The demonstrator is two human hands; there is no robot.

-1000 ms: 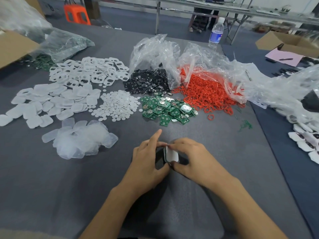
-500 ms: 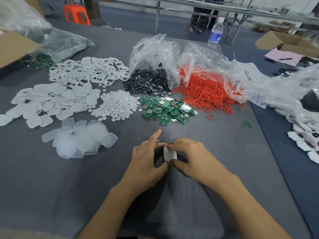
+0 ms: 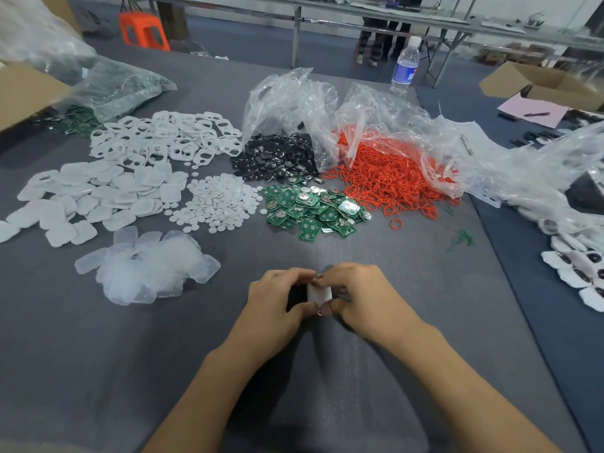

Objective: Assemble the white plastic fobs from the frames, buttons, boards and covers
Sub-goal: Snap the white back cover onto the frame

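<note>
A white fob (image 3: 318,295) stands on edge just above the grey table, squeezed between both hands. My left hand (image 3: 277,302) grips its left side with curled fingers; my right hand (image 3: 362,295) pinches its top and bottom from the right. Behind lie piles of parts: white frames (image 3: 163,138), white covers (image 3: 94,197), small white round buttons (image 3: 219,204), green boards (image 3: 310,210), black buttons (image 3: 277,158), red rings (image 3: 392,178) and clear covers (image 3: 150,269).
Crumpled clear bags (image 3: 294,103) sit behind the black and red piles. A water bottle (image 3: 405,67) stands at the back. Finished fobs (image 3: 581,269) lie at the right edge. Cardboard boxes flank the table, left (image 3: 19,93) and right (image 3: 536,83).
My left index finger, stretched out before, has curled down onto the fob. Both hands have closed tighter around it and hide more of it.
</note>
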